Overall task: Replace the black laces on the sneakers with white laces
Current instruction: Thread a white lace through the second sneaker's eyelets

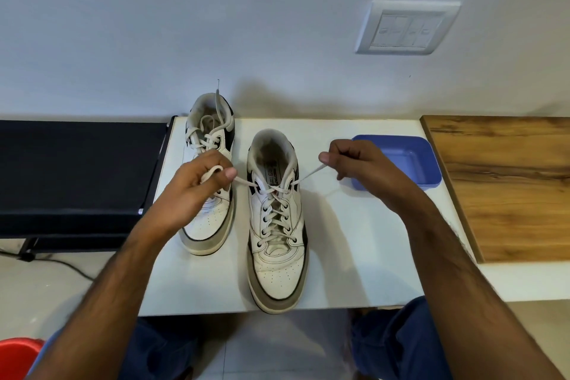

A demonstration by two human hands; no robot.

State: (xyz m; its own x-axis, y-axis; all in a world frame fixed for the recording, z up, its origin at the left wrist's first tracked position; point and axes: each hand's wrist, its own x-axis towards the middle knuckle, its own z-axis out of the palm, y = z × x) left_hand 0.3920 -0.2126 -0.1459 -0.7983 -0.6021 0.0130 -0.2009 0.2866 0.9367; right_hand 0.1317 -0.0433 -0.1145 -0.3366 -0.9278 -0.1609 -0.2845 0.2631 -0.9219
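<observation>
Two white sneakers with grey toes stand on the white table (pixel 354 256), toes toward me. The right sneaker (pixel 277 259) is threaded with a white lace (pixel 276 219) up to its top eyelets. My left hand (pixel 197 185) grips the lace's left end, which loops over my fingers. My right hand (pixel 357 163) pinches the right end, and both ends are stretched taut away from the shoe. The left sneaker (pixel 209 225) lies partly behind my left hand; it carries a white lace too, with one end sticking up at the heel.
A blue plastic tray (pixel 413 160) sits just right of my right hand. A wooden board (pixel 505 182) covers the table's right side. A black bench (pixel 74 170) stands at the left, a red object (pixel 18 355) at the bottom left.
</observation>
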